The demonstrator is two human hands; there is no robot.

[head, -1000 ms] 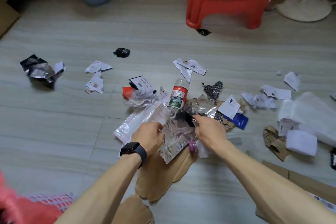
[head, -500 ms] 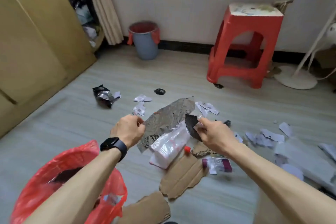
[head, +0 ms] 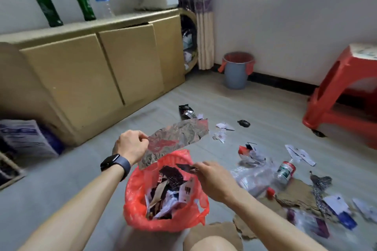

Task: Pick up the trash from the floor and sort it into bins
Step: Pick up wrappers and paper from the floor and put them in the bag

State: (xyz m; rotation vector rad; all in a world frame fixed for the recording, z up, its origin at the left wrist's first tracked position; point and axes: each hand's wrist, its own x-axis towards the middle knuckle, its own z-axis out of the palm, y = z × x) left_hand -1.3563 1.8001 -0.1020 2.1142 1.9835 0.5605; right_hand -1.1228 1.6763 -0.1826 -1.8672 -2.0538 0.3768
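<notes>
**Foil sheet (head: 179, 135) and dark scrap (head: 184, 167) swung over to the red bag (head: 134, 206)**

Half a second back you were holding both of those out over the floor litter, with the red bag down by your left forearm. Now they hang right over its mouth.

Going left to right: well left of the red bag and further back is the cardboard cabinet (head: 81, 75), with green bottles (head: 43, 0) standing on top.

Your left hand (head: 131, 146), watch (head: 115, 163) on the wrist, sits just above the bag's left rim. Its fingers are curled, pinching one end of the foil sheet. From there the sheet runs up and to the right, and its lower corner dips toward the bag's rim.

The red bag itself stands open on the floor with torn paper and wrappers inside.

Your right hand (head: 212, 179) is over the bag's right rim. Thumb and fingertips pinch the dark scrap, which pokes left over the opening.

On the floor just right of the bag you've got:
- a clear plastic bag (head: 253, 179)
- a plastic bottle (head: 284, 170) lying down
- torn cardboard (head: 297, 193)

Beyond the bag are paper scraps (head: 221, 131) and a crumpled black wrapper (head: 186, 112). Further back by the wall is the gray bin (head: 237, 73) with its red liner. Far right of the bag is the red stool (head: 346, 96).
</notes>
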